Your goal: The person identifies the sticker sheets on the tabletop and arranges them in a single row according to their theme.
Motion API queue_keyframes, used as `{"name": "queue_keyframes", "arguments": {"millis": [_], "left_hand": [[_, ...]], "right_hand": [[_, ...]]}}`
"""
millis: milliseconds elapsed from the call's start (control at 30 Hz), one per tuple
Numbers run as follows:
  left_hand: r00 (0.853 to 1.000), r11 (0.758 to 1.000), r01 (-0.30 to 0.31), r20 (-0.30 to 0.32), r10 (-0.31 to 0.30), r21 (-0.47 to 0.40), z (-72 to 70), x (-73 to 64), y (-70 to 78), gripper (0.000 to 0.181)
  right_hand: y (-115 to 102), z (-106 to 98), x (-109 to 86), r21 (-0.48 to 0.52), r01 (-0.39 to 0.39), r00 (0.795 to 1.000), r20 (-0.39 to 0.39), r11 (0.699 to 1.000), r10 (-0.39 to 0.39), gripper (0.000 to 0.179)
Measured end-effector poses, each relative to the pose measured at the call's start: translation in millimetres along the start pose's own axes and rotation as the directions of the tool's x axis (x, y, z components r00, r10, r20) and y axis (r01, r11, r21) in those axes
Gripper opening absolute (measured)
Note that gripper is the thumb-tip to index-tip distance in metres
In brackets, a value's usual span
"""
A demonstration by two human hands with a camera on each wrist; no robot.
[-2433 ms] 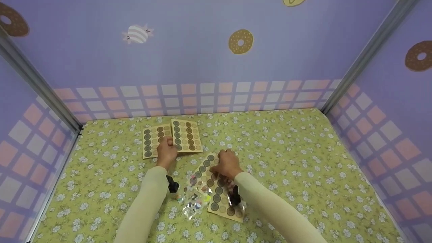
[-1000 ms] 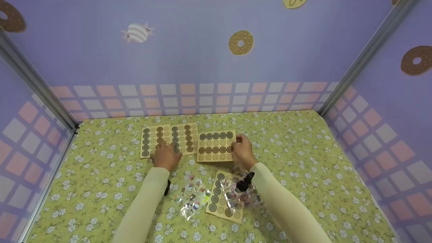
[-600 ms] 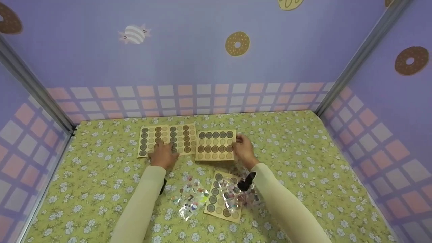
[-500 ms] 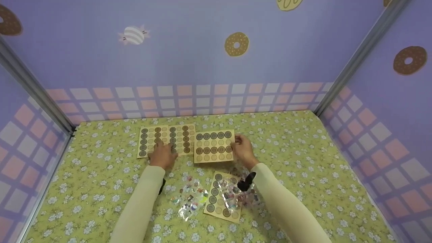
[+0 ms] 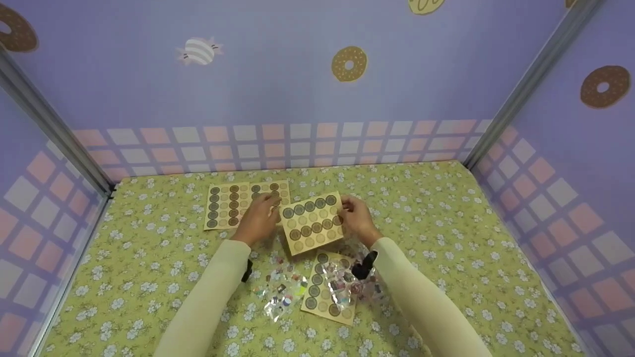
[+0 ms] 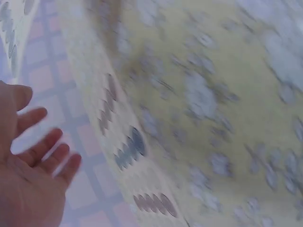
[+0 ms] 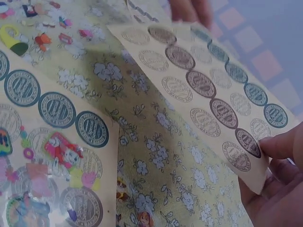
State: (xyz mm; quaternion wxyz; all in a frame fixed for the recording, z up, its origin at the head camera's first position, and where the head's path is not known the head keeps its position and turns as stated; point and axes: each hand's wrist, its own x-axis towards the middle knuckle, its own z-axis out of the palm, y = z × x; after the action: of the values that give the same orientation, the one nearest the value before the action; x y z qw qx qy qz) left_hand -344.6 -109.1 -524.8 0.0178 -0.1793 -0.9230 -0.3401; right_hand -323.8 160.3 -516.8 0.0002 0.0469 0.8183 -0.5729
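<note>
My right hand (image 5: pixel 358 220) pinches the edge of a cream sheet of round stickers (image 5: pixel 312 221), thumb on top and fingers beneath in the right wrist view. The sheet is raised and tilted, with rows of dark green, brown and pale circles. At its other end is my left hand (image 5: pixel 260 218); in the left wrist view its fingers (image 6: pixel 49 142) are spread and loosely bent, with nothing visible in the grasp. Two similar sticker sheets lie behind: the left one (image 5: pixel 214 206) in full sight, the other (image 5: pixel 284 187) partly hidden by the left hand and the held sheet.
Nearer me, another round-sticker sheet (image 5: pixel 317 307) lies partly under a clear sheet with colourful cartoon stickers (image 5: pixel 340 285). A second clear sticker sheet (image 5: pixel 283 292) is left of it. Flowered cloth (image 5: pixel 421 208) covers the table, walled by purple panels (image 5: pixel 278 89).
My right hand took a sheet from the near pile and brought it beside the back sheets. It now tilts, left end lower. My left hand left the back sheets and moved right to it.
</note>
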Motion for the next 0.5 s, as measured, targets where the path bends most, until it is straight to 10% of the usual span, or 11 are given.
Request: {"name": "queue_keyframes", "arguments": {"millis": [267, 500], "left_hand": [[0.995, 0.964, 0.011, 0.101, 0.016, -0.264, 3.0, 3.3, 12.8, 0.031], [0.983, 0.956, 0.015, 0.181, 0.040, -0.292, 7.8, -0.6, 16.7, 0.029]], "right_hand": [[1.5, -2.8, -0.5, -0.013, 0.036, 0.999, 0.015, 0.999, -0.035, 0.020], [3.2, -3.6, -0.5, -0.038, 0.077, 0.997, 0.012, 0.996, -0.076, 0.019]]}}
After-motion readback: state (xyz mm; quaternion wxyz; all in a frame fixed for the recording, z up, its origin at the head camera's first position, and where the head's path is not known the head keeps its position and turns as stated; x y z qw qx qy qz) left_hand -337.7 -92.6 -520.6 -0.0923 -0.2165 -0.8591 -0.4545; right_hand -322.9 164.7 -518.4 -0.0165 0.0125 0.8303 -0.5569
